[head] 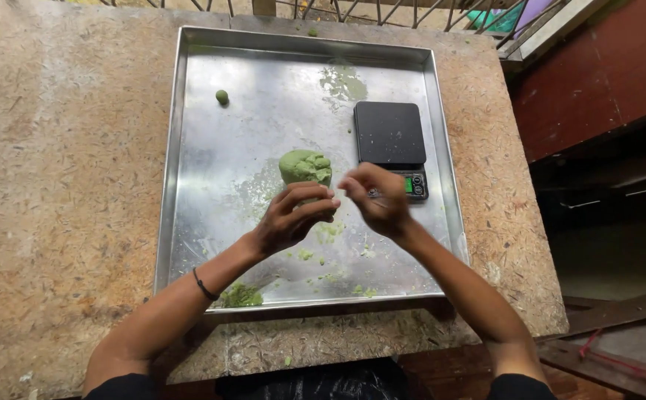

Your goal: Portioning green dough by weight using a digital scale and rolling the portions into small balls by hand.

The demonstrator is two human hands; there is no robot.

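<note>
A lump of green dough rests in the middle of a large metal tray. My left hand curls around the lump's near side, fingers closed on the dough. Just to its right my right hand hovers, blurred, with fingertips pinched together; whether a bit of dough is in them cannot be made out. A small green dough ball lies alone near the tray's far left. A black digital scale sits in the tray just beyond my right hand.
The tray lies on a rough particle-board table. Green crumbs and smears dot the tray's near part. A metal railing runs along the far edge. The table ends at the right, with dark red floor below.
</note>
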